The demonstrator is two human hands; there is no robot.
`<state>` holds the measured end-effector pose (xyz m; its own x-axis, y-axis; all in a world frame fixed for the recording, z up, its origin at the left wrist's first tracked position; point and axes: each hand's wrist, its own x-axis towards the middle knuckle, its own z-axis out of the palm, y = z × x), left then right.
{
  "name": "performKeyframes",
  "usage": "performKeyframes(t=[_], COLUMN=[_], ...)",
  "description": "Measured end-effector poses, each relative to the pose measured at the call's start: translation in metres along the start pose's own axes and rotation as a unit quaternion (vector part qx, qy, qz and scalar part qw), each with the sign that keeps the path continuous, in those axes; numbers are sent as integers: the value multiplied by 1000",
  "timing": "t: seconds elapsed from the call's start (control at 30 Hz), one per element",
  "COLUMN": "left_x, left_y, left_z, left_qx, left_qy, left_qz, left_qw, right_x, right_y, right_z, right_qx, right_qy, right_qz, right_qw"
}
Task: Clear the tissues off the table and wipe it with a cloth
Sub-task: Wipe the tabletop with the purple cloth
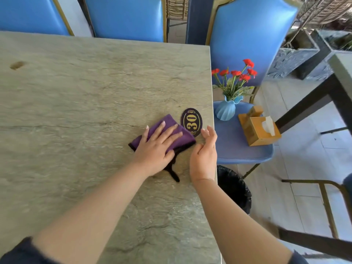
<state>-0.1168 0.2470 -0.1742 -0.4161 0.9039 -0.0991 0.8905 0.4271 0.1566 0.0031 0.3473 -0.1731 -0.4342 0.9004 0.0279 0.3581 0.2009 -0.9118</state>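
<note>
A folded purple cloth (167, 121) with a dark edge lies on the stone-patterned table (85, 92) near its right edge. My left hand (157, 147) presses flat on the cloth with its fingers spread. My right hand (204, 155) stands on its side at the table's right edge, just right of the cloth, fingers relaxed and holding nothing. No loose tissues show on the table top.
An oval "30" number plate (191, 121) lies beside the cloth. On a blue chair seat (240, 149) to the right stand a vase of red flowers (227, 109) and a wooden tissue box (259, 128). A black-lined bin (235, 187) sits below the table edge. A brown stain (17, 65) marks the far left.
</note>
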Motion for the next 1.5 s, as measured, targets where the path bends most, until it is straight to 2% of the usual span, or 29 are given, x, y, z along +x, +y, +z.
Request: performKeyframes(t=[0.1,0.27,0.33,0.4,0.53,0.6,0.67,0.8,0.93,1.07,1.17,1.33,1.5], left_x=[-13,59,73,62,0,-21,-19,33,101,152,142,73,-32], left_y=[-17,-11,-2,0,-13,-28,-38,-43,-50,-35,-26,-35,-6], left_z=[2,-6,-5,-2,5,8,8,0,-14,-28,-20,-8,6], left_qx=[27,-1,-8,0,-11,-15,-16,-76,-132,-172,-84,-31,-11], left_qy=[-10,-29,-31,-21,46,54,69,97,72,-5,-16,-4,12], left_qz=[40,-102,-124,-106,15,27,-26,-189,-248,-217,-135,-83,-52], left_qw=[999,994,992,994,999,998,997,974,957,961,987,996,999], right_x=[0,0,-1,-2,-5,-6,-7,-4,1,2,1,-1,-2], right_y=[1,4,5,4,3,3,4,8,10,10,9,4,-2], right_z=[0,2,1,-1,-7,-8,-6,8,16,16,16,13,3], right_qx=[-3,-14,-13,-11,-11,-18,-54,-229,-277,-271,-269,-245,-197], right_qy=[-3,3,-2,-10,-13,-23,-31,-58,-56,-63,-65,-71,-105], right_qz=[7,-2,0,4,0,-1,-13,-62,-63,-66,-67,-57,-31], right_qw=[1000,1000,1000,1000,1000,1000,998,970,957,958,958,965,974])
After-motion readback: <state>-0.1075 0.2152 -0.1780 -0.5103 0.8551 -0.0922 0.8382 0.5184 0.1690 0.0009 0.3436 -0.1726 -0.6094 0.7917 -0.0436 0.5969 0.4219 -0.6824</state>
